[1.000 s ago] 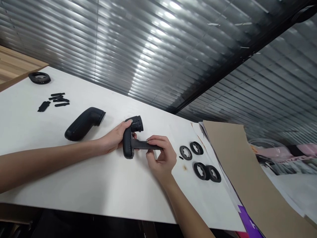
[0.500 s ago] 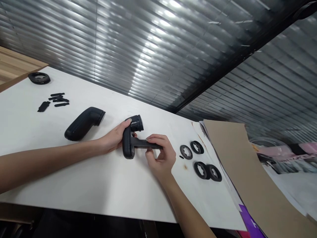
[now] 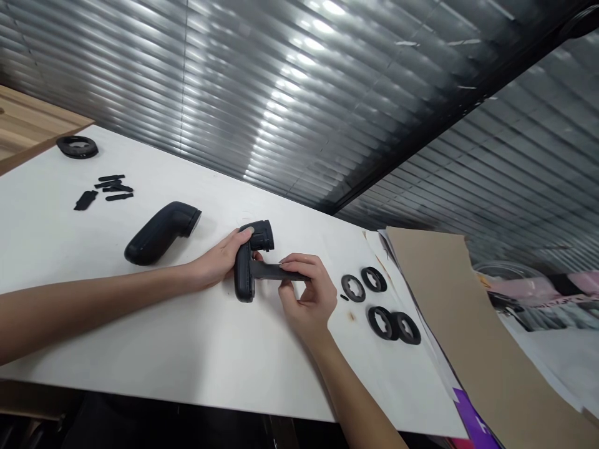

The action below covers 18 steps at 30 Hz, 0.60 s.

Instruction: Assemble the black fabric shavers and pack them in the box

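Note:
My left hand (image 3: 218, 260) grips a black plastic housing (image 3: 244, 274) with a round, ringed head (image 3: 262, 236) at its far end. My right hand (image 3: 309, 293) pinches a flat black bar (image 3: 276, 271) between thumb and fingers, and the bar's other end meets the housing's side. A second, similar black housing (image 3: 161, 234) lies on the table left of my left wrist, untouched. Several black rings (image 3: 380, 322) lie to the right of my right hand. Several small black strips (image 3: 115, 187) and a black ring (image 3: 77, 147) sit at the far left.
The parts lie on a white board (image 3: 140, 337) with a small burn-like stain (image 3: 350, 317). A brown cardboard sheet (image 3: 444, 324) and purple paper (image 3: 472, 424) lie at the right edge. A wooden surface (image 3: 28, 112) shows at the back left, beyond the board.
The held housing and bar have shifted slightly, with the bar showing a little flatter. Both hands still hold them, and the whole view has drifted a little.

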Tool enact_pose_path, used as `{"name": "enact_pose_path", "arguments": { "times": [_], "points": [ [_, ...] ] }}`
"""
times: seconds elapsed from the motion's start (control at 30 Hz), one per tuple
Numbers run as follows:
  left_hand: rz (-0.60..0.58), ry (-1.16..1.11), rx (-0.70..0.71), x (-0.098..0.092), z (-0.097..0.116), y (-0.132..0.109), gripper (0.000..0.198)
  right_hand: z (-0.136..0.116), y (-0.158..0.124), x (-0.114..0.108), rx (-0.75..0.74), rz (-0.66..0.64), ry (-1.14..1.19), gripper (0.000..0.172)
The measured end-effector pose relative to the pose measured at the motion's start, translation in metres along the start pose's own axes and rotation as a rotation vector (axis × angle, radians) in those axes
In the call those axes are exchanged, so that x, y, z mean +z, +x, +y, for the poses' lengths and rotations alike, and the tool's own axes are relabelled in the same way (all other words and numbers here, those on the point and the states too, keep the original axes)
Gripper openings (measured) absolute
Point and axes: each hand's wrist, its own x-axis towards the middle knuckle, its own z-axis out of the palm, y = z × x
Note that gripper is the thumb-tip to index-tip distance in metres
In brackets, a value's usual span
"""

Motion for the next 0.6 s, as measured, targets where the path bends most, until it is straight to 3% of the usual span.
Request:
{"name": "enact_pose_path", "arguments": {
  "times": [0.2, 0.6],
  "points": [
    [-0.012, 0.017, -0.005, -0.0042, -0.0061, 0.0037, 0.072, 0.002, -0.0006, 0.0001, 0.032, -0.001, 0.005, 0.034],
    [0.054, -0.04, -0.043, -0.0012, -0.0017, 0.0031, 0.038, 0.0034, -0.0053, 0.0005, 0.03, -0.04, 0.056, 0.042]
  ]
}}
